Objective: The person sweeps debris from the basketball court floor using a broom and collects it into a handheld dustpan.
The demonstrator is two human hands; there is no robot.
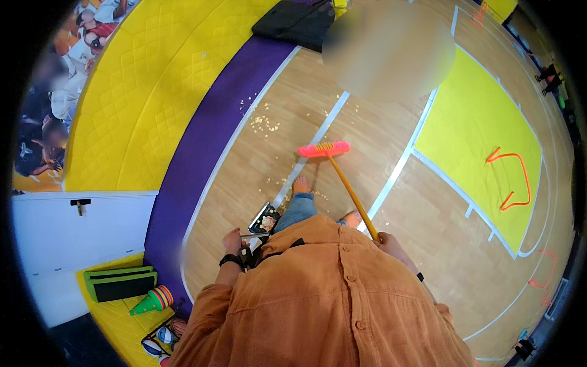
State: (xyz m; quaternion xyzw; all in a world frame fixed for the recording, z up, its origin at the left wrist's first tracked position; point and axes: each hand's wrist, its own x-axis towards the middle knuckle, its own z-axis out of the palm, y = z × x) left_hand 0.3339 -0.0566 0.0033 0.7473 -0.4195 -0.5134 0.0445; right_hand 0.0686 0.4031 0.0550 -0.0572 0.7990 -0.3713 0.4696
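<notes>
My right hand (390,246) grips the yellow handle (351,195) of a broom. At the handle's far end, the pink and yellow broom head (324,149) is raised or tilted with its bristles facing away from me. Low at my left side, my left hand (235,242) holds the thin metal handle (255,235) of a dustpan. Pale scraps lie in the black dustpan (264,217), beside my jeans leg. More pale flakes (266,125) are scattered on the wood-pattern floor (247,169), in a cluster ahead and to the left and in others around my bare feet.
A yellow padded wall (151,91) and a white door (87,234) run along the left. Orange hurdles (527,179) stand on the right. Green step boards (121,284), stacked cones (153,300) and balls (165,335) sit at lower left. A black mat (293,23) lies ahead.
</notes>
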